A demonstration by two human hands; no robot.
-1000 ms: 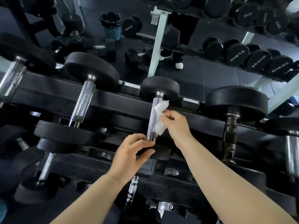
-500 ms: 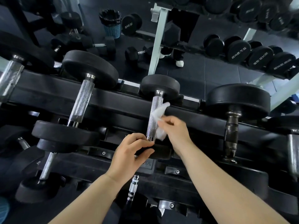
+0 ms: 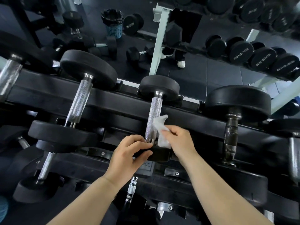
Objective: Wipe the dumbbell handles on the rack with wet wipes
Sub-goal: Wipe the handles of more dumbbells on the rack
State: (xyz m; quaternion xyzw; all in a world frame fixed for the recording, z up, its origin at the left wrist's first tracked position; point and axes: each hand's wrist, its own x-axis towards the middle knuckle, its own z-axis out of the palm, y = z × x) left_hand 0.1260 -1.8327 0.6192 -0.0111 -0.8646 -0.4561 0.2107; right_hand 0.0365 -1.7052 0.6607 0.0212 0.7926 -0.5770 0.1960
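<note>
A dumbbell with a knurled silver handle (image 3: 153, 117) lies across the black rack (image 3: 113, 101) in the middle of the view. My right hand (image 3: 178, 142) pinches a white wet wipe (image 3: 159, 129) against the lower right side of that handle. My left hand (image 3: 128, 155) grips the near black head (image 3: 159, 155) of the same dumbbell, fingers curled over its top edge just below the handle's end.
More dumbbells lie on the rack: a silver-handled one (image 3: 79, 101) to the left, a dark-handled one (image 3: 230, 135) to the right. A mirror behind shows another rack of dumbbells (image 3: 253, 52), a blue bin (image 3: 112, 23) and a person's legs (image 3: 180, 51).
My right hand has slid the wipe down the handle toward its near end. My left hand has kept its grip on the near head.
</note>
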